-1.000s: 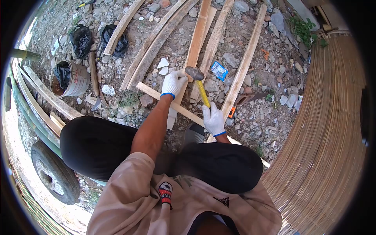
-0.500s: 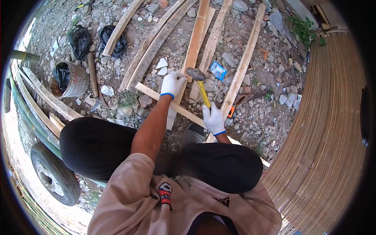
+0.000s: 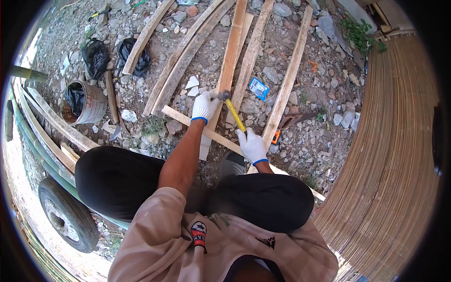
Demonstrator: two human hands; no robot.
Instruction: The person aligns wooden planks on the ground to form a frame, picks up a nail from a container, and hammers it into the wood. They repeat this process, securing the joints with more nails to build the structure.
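My right hand (image 3: 253, 145), in a white glove with a blue cuff, is closed round the lower end of a hammer (image 3: 235, 115) with a yellow handle. The hammer's head lies at the near end of a brown wooden plank (image 3: 231, 56), close to my left fingertips. My left hand (image 3: 203, 106), gloved the same way, is closed at that plank end; whatever its fingers pinch is hidden. A narrow pale wood strip (image 3: 218, 137) runs crosswise below my left hand, beneath the long pieces' near ends.
Several long planks (image 3: 295, 61) lie on stony ground. A handsaw (image 3: 296, 120), an orange-and-black tool (image 3: 276, 137) and a blue packet (image 3: 259, 89) are to the right. Left are a bucket (image 3: 95, 104), black bags (image 3: 95, 58) and a tyre (image 3: 84, 225). Bamboo matting (image 3: 390, 141) covers the far right.
The hammer head has come down and left, from above the plank to its end beside my left fingers. My right hand has shifted slightly left and down.
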